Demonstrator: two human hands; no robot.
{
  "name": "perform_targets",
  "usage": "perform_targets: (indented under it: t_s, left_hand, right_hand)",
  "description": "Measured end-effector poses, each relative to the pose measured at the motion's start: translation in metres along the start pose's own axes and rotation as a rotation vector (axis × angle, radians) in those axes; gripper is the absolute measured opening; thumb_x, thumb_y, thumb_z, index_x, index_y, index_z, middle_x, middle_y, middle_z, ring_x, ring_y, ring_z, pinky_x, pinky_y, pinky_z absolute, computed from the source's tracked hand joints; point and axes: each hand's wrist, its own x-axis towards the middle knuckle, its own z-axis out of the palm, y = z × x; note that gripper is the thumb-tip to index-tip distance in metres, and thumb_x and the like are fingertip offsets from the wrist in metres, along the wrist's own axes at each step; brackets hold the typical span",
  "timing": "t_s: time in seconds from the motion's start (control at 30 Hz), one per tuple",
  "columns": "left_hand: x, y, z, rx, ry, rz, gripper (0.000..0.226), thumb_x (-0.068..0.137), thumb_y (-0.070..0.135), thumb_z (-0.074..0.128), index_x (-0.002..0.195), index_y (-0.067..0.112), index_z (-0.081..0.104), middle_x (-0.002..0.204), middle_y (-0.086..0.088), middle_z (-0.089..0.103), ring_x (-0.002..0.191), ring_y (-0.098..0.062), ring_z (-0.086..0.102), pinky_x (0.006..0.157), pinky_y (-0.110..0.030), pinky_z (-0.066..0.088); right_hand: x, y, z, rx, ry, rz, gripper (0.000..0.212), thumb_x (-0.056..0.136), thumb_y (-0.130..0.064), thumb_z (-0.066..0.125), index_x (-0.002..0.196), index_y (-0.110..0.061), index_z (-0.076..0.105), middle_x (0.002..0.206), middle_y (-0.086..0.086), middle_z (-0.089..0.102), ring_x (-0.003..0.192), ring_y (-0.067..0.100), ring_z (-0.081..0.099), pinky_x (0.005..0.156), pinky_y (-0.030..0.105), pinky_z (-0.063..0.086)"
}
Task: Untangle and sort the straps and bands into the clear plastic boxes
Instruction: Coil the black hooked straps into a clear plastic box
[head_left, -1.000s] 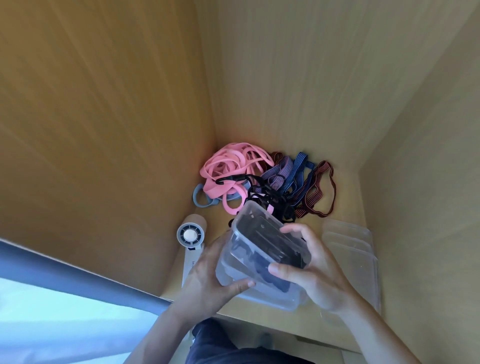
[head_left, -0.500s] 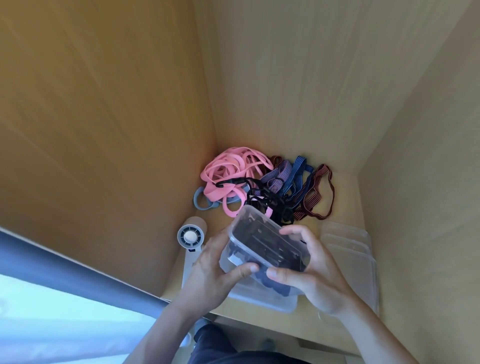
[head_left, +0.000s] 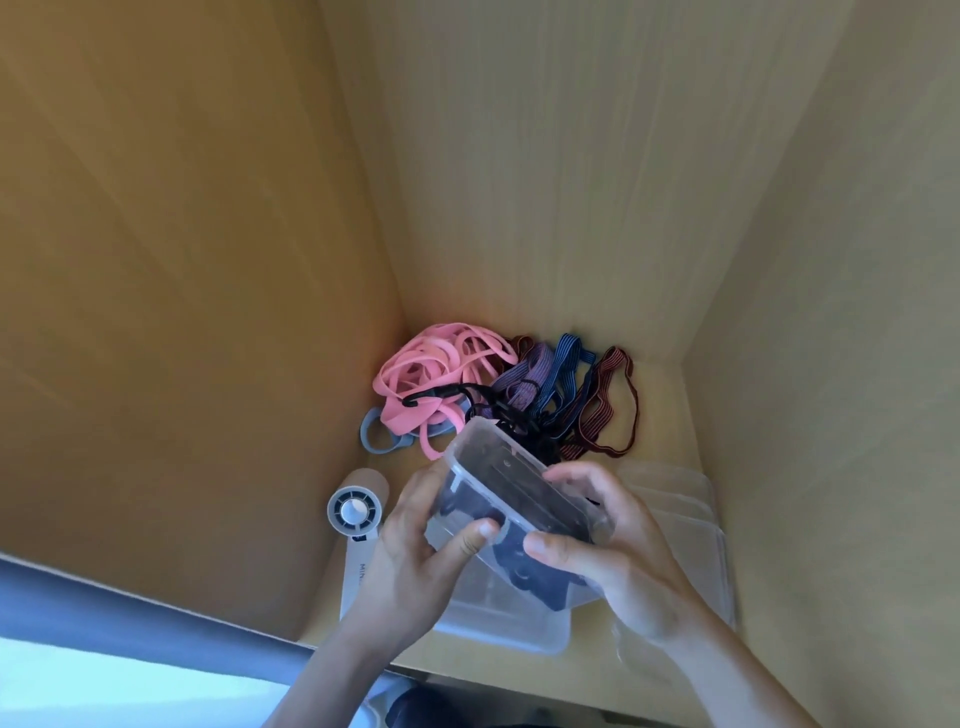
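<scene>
— What's changed?
— Little. The clear plastic box (head_left: 519, 499) of dark straps now tilts more steeply above a second box (head_left: 498, 626). The left hand (head_left: 410, 561) and right hand (head_left: 623, 561) both clasp its sides.
— The rest?
— The pink bands (head_left: 441, 364) and striped straps (head_left: 561, 379) lie tangled in the corner, unsorted.
</scene>
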Motion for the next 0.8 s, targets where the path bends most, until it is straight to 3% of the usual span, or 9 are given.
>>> perform_targets:
  t_s: [0.1, 0.33, 0.5, 0.7, 0.8]
  left_hand:
    - [0.011, 0.009, 0.004, -0.133, -0.03, -0.044, 0.057, 0.094, 0.043, 0.062, 0.146, 0.025, 0.048, 0.139, 0.002, 0.06, 0.131, -0.022, 0.055, 0.107, -0.048, 0.046]
    - [0.033, 0.028, 0.017, -0.257, -0.072, -0.035, 0.044, 0.103, 0.023, 0.056, 0.146, 0.022, 0.048, 0.133, -0.002, 0.065, 0.124, -0.023, 0.061, 0.103, -0.05, 0.051]
    - [0.047, 0.031, 0.023, -0.324, -0.037, -0.048, 0.048, 0.096, 0.04, 0.061, 0.141, 0.026, 0.054, 0.132, -0.003, 0.066, 0.122, -0.027, 0.063, 0.097, -0.059, 0.051]
    - [0.061, 0.032, 0.031, -0.341, -0.013, -0.033, 0.046, 0.093, 0.035, 0.062, 0.137, 0.021, 0.059, 0.128, 0.003, 0.068, 0.121, -0.016, 0.063, 0.103, -0.046, 0.051]
    - [0.075, 0.026, 0.031, -0.408, -0.105, -0.07, 0.052, 0.094, 0.039, 0.063, 0.141, 0.02, 0.055, 0.136, -0.004, 0.063, 0.129, -0.024, 0.058, 0.108, -0.055, 0.045]
  right_hand:
    - [0.001, -0.005, -0.003, 0.044, 0.023, 0.015, 0.06, 0.065, -0.043, 0.082, 0.115, -0.017, 0.061, 0.105, 0.001, 0.071, 0.099, 0.021, 0.07, 0.081, 0.032, 0.055]
    - [0.004, -0.017, -0.015, 0.099, 0.126, 0.001, 0.062, 0.06, -0.045, 0.081, 0.112, -0.014, 0.064, 0.103, 0.003, 0.073, 0.093, 0.016, 0.072, 0.072, 0.02, 0.053]
    - [0.008, -0.026, -0.017, 0.135, 0.185, 0.015, 0.061, 0.059, -0.045, 0.083, 0.109, -0.015, 0.066, 0.103, 0.001, 0.075, 0.092, 0.015, 0.073, 0.069, 0.018, 0.053]
    - [0.014, -0.029, -0.016, 0.165, 0.266, 0.047, 0.053, 0.064, -0.04, 0.081, 0.11, -0.019, 0.066, 0.104, -0.002, 0.075, 0.095, 0.014, 0.073, 0.07, 0.019, 0.054]
    - [0.017, -0.029, -0.015, 0.134, 0.288, 0.044, 0.056, 0.064, -0.046, 0.08, 0.111, -0.02, 0.067, 0.104, -0.004, 0.075, 0.096, 0.013, 0.072, 0.072, 0.019, 0.053]
